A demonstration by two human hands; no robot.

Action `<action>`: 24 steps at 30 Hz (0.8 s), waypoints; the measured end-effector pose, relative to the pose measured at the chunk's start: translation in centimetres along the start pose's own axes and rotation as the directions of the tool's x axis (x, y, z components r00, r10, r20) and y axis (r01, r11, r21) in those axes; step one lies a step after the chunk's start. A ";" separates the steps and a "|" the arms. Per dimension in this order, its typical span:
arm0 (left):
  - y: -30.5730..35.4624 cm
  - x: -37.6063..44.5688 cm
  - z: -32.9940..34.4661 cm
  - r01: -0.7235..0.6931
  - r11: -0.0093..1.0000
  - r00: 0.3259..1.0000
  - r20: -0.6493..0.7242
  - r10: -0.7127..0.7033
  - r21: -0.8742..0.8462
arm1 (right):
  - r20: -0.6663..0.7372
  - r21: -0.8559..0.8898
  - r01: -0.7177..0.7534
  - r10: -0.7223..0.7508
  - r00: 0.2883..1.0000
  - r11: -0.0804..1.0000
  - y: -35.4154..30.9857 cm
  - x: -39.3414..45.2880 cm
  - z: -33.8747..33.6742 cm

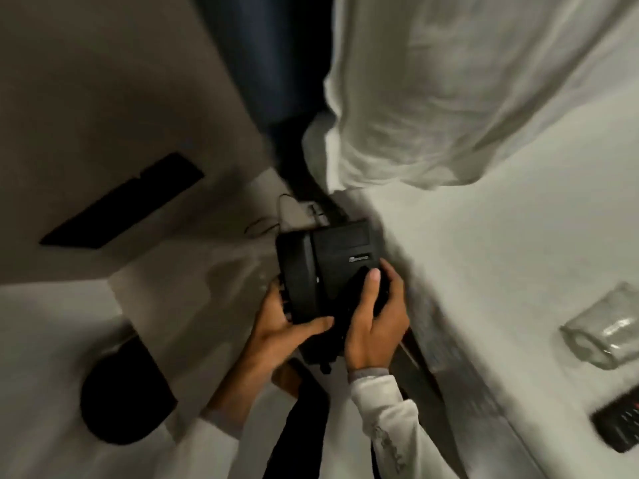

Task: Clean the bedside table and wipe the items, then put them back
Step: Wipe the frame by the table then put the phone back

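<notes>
Beside the surface (pixel 207 271) stands a big white bed (pixel 501 257), with a pillow (pixel 466 91) at its top corner. A glass jar (pixel 608 326) lies on its side near the bed's right edge, and a remote (pixel 622 423) lies below it. Over the gap between the surface's right edge and the bed, a black phone (pixel 325 271) is held up. The left hand (pixel 276 330) is closed around its left side. The right hand (pixel 377 319) presses a dark cloth (pixel 352 295) onto its front. This looks like the wiping step. Next, the phone should go back on the surface, minding its thin cords (pixel 273 216). The gap is tight.
</notes>
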State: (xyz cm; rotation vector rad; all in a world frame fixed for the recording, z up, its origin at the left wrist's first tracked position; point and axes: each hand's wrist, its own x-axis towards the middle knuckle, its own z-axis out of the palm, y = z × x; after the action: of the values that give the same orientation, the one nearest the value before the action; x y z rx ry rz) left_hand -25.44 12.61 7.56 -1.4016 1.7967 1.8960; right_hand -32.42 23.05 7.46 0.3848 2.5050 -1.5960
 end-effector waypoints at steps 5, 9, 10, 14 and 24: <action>-6.1 1.5 -4.4 0.043 0.975 0.958 -0.269 -0.102 -0.217 | 0.381 -0.100 0.105 -0.060 0.923 0.989 1.9 -1.4 7.7; -7.1 5.7 -4.3 -0.051 0.971 0.943 -0.331 -0.030 -0.234 | 0.429 -0.202 0.133 -0.034 0.903 0.970 3.6 1.6 12.1; -7.2 7.1 -4.0 -0.060 0.974 0.938 -0.345 -0.020 -0.220 | 0.437 -0.228 0.145 -0.032 0.899 0.963 3.9 2.6 13.0; -7.5 11.5 -2.5 -0.042 0.991 0.916 -0.401 -0.011 -0.124 | 0.494 -0.322 0.199 -0.015 0.869 0.925 4.5 6.4 14.9; -9.1 11.1 -1.0 0.033 0.999 0.874 -0.486 -0.009 0.041 | 0.632 -0.360 0.421 -0.115 0.767 0.832 5.6 7.2 14.8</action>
State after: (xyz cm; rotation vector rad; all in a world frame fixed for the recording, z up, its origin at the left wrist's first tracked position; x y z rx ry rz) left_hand -24.77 8.99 -6.36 -2.0093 1.9981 1.5645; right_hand -37.93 12.83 -5.53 -0.5078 2.3758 -0.8710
